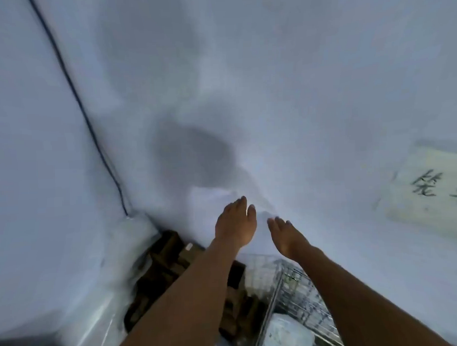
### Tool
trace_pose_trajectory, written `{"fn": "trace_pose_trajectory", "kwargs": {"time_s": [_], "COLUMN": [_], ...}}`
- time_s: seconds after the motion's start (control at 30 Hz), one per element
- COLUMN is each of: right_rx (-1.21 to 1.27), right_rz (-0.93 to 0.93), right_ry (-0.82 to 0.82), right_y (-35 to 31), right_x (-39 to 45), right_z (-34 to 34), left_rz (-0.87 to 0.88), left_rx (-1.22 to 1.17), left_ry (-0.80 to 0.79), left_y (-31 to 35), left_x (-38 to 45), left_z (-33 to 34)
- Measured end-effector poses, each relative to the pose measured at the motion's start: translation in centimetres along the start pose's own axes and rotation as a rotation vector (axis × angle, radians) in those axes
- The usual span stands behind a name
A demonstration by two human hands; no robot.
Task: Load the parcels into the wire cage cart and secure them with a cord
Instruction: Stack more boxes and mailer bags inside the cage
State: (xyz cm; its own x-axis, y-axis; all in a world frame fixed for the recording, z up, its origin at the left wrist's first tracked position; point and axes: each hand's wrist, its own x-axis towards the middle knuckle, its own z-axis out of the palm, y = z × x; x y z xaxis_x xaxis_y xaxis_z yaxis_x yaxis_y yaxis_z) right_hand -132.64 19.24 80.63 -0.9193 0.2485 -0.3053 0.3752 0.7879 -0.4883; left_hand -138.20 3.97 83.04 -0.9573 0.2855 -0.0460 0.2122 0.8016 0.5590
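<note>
A person reaches both bare arms forward over a wire cage cart (298,287) standing against a white wall (271,80). The left hand (235,223) and the right hand (286,235) are raised side by side, near each other, fingers extended and relaxed; neither visibly holds anything, though a pale, blurred edge near the fingertips cannot be made out against the wall. Inside the cage, low at the frame's bottom, lies a white wrapped parcel (285,334). Just left of the cart sits a heap of brown cardboard parcels (170,255), partly hidden by the left forearm. A dark cable (74,98) runs down the wall to the corner, and a paper sign (432,189) with handwritten characters hangs at right.

Loading appears to be under way, with the brown parcels outside the cage. The step would go best by looking down before gripping, taking one box squarely with both hands, setting it flat beside the white parcel, and leaving the cord until the stack is level.
</note>
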Motion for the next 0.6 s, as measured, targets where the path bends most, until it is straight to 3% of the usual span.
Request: {"fn": "trace_pose_trajectory", "kwargs": {"time_s": [0.1,0.23,0.37,0.53,0.6], "right_rx": [-0.06,-0.098,-0.12,-0.324,-0.277], "right_rz": [-0.191,-0.35,-0.465,-0.589,-0.573], "right_ry": [0.023,-0.096,-0.206,-0.462,-0.549], "right_y": [-11.4,-26.3,-36.8,-48.0,-52.5], "right_x": [1.0,-0.5,-1.9,-4.4,-6.6], "right_z": [-1.1,4.8,17.0,38.2,46.6], "left_rz": [-0.125,-0.39,-0.576,-0.852,-0.983], "left_rx": [0.0,-0.104,-0.129,-0.187,-0.189], "left_ry": [0.115,0.256,0.311,0.309,0.336], "left_y": [-5.9,-19.0,-33.3,-54.3,-62.6], "left_x": [-1.5,-6.2,-12.1,-24.2,-30.4], "left_z": [-9.7,-18.3,-21.8,-23.1,-23.8]}}
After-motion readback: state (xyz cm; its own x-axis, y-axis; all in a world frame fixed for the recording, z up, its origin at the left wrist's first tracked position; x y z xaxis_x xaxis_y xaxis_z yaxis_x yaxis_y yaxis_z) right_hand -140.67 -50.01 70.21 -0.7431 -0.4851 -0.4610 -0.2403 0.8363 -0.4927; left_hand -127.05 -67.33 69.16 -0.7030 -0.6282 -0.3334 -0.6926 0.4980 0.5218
